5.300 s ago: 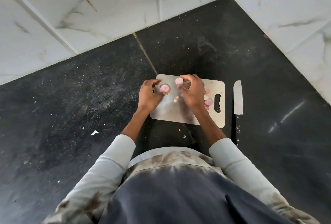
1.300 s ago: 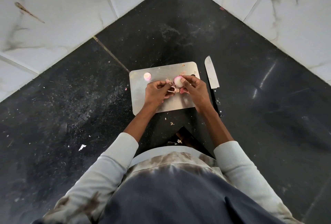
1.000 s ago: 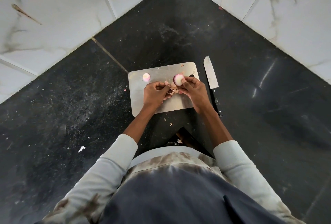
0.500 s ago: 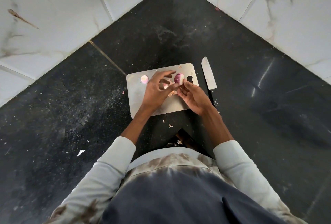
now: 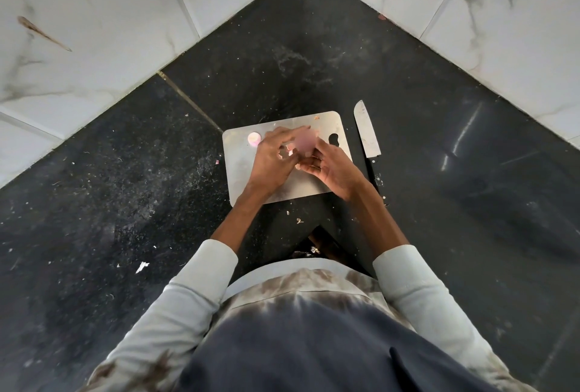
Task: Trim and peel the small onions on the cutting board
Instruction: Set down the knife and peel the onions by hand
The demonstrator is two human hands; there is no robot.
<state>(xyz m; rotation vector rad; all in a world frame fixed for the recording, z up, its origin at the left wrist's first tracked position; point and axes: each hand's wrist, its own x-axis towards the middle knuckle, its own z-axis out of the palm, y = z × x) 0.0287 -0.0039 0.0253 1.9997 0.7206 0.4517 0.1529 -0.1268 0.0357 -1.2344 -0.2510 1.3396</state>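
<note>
Grey steel cutting board [image 5: 241, 169], pink onion [image 5: 254, 138], blk speckled counter [image 5: 125, 172], white marble-veined tiles [image 5: 94, 30]

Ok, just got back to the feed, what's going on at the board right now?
A person is working on a small onion with both hands over the metal cutting board. It is motion-blurred between the left hand and the right hand, so the exact hold cannot be told. Another onion sits on the board's far left corner. The knife lies unused on the dark counter, right of the board.
</note>
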